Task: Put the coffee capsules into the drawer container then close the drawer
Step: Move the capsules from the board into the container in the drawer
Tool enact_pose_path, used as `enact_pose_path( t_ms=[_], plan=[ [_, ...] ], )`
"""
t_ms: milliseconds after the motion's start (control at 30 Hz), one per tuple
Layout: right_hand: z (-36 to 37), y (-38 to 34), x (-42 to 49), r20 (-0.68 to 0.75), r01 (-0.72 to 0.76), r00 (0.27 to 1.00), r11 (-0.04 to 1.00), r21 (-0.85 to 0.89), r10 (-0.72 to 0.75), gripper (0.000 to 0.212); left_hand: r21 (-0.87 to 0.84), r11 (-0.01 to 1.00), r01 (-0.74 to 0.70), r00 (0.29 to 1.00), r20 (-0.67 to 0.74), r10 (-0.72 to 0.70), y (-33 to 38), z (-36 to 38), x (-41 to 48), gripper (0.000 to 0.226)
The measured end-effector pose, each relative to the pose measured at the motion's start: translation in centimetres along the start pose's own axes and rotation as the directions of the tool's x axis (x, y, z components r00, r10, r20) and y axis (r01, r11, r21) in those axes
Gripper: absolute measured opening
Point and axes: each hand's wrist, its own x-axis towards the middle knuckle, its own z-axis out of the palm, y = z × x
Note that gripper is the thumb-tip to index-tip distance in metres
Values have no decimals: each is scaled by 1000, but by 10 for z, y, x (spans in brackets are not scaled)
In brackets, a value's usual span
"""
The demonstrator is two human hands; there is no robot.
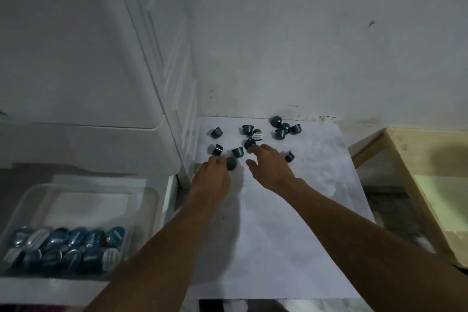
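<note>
1. Left hand (212,177) is pinching a capsule (231,163) at its fingertips.
2. Right hand (269,167) is reaching with fingers spread, index tip touching, probably, another capsule (250,143).
3. More capsules (281,127) are lying scattered on the white worktop (278,223).
4. Drawer (83,284) is sitting open lower left, container (141,195) inside holding capsules.

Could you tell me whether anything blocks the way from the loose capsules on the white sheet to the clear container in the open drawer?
Nothing visible does. The capsules lie on the white sheet, the left hand and right hand reach them unobstructed, and the container in the pulled-out drawer sits open-topped.
</note>
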Motion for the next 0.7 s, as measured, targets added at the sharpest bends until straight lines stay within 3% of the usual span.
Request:
enact_pose_path(
  t_ms=[100, 367, 700],
  plan=[
    [6, 4, 33, 50, 54, 997, 999, -6, -54, 26, -35, 995, 89, 996, 3, -89, 4, 5, 16, 39],
    [34, 19, 94, 236, 151, 961, 988, -27, -140, 33, -114, 970, 217, 975, -25, -221, 8, 34, 54, 41],
    [51, 38, 105, 226, 193, 953, 980, 52, -200, 18, -277, 938, 207, 969, -78, -236, 10, 56, 64, 26]
  ],
)
